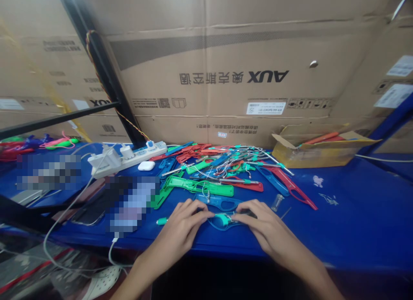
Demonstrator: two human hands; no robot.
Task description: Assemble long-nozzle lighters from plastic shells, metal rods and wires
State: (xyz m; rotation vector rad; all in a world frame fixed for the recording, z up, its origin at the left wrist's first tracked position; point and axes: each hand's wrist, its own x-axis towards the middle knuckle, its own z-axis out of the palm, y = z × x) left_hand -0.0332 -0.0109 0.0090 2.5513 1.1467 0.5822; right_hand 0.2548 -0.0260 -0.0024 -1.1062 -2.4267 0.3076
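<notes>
Near the front edge of the blue table, my left hand (184, 224) and my right hand (263, 224) face each other. Between them lies a small teal part (223, 219) with a thin white wire, over a blue plastic piece (222, 226). The fingers of both hands are pinched on this assembly, the left at its left end and the right at its right end, where a dark rod shows. Just beyond the hands lies a blue casing (221, 202). A green casing (209, 187) is behind it. A teal-and-green tip (161, 221) shows left of my left wrist.
A pile of red, green and blue casings with metal rods (238, 158) spreads behind the hands. A yellow-sided box (319, 156) stands at back right; a white power strip (140, 157), cables and phones (93, 205) are left.
</notes>
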